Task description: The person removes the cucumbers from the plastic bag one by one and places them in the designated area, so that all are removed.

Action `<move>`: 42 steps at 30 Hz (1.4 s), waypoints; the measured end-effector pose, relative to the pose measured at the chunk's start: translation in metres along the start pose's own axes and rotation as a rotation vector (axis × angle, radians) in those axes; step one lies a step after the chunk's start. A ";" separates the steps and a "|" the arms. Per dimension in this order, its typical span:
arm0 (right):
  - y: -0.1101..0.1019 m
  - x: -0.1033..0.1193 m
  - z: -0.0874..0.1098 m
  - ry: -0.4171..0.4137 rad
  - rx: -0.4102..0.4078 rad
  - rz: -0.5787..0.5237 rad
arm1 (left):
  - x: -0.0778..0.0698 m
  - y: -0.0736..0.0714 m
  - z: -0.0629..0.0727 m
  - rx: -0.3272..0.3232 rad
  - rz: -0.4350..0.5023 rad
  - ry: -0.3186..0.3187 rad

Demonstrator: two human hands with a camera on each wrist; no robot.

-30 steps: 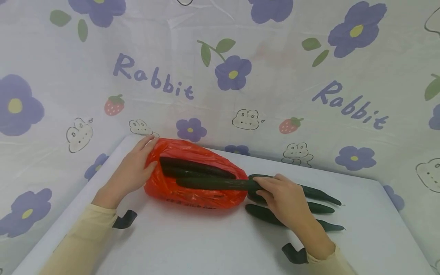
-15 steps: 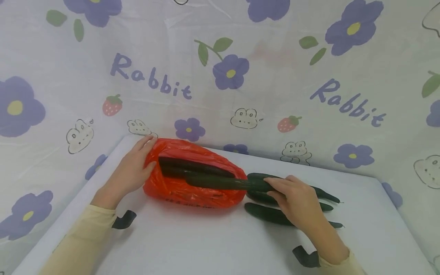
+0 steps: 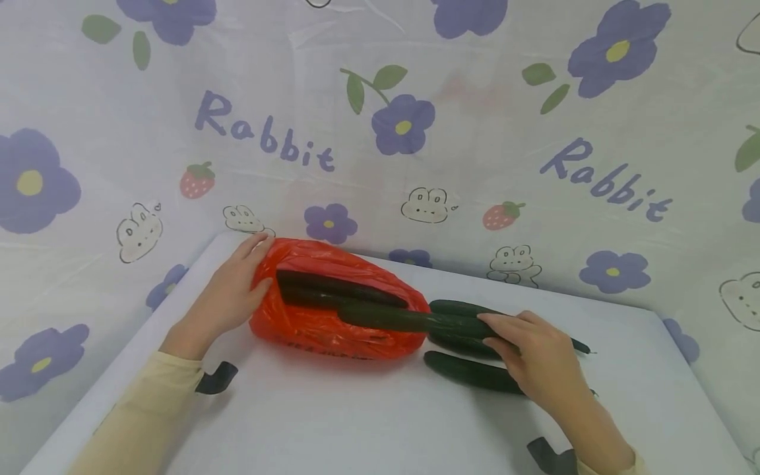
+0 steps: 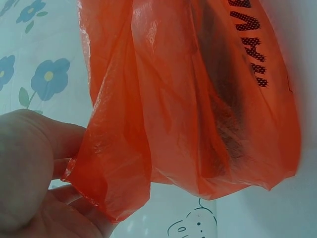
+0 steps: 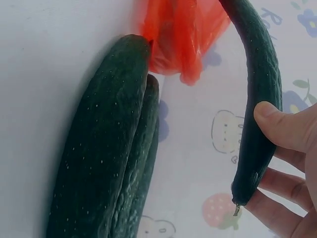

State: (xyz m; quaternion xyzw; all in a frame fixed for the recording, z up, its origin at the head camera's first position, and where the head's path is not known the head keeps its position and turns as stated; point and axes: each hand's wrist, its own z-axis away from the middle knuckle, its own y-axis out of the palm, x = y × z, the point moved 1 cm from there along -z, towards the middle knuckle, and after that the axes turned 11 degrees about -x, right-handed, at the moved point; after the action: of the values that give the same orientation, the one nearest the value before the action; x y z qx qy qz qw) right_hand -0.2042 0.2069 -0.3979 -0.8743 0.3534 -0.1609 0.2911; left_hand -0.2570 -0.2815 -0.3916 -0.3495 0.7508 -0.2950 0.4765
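A red plastic bag [image 3: 338, 338] lies on the table with its opening showing. My left hand [image 3: 228, 284] pinches the bag's left edge; in the left wrist view, the gathered film passes between thumb and fingers. Inside the bag lie dark green cucumbers [image 3: 332, 287], their number unclear. My right hand [image 3: 541, 359] grips another cucumber [image 3: 406, 319] near its stem end, thumb on one side and fingers on the other. Its far end extends over the bag's opening. Below and beside the right hand, three cucumbers [image 5: 101, 144] lie side by side on the table, partly hidden by that hand.
The white tabletop [image 3: 332, 422] carries everything. Behind it hangs a pale cloth [image 3: 368, 191] printed with flowers, rabbits and strawberries, close to the table's back edge. Dark curved pieces [image 3: 218, 378] stick out by both sleeves.
My right hand has moved to the right with the cucumber, so less of it now overlaps the bag. My left hand and the bag have stayed in place.
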 end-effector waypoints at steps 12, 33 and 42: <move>-0.014 -0.003 0.014 -0.007 -0.019 -0.005 | -0.001 0.000 0.001 -0.005 -0.008 -0.005; -0.038 -0.007 0.037 0.047 0.013 0.077 | 0.003 -0.001 0.001 -0.010 -0.010 -0.004; -0.049 -0.010 0.047 0.063 0.035 0.075 | 0.003 -0.004 0.000 -0.011 -0.004 0.000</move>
State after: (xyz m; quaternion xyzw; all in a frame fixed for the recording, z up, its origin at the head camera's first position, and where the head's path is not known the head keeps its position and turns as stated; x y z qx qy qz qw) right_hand -0.1625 0.2611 -0.4042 -0.8498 0.3920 -0.1836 0.3007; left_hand -0.2575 -0.2864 -0.3901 -0.3536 0.7518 -0.2919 0.4739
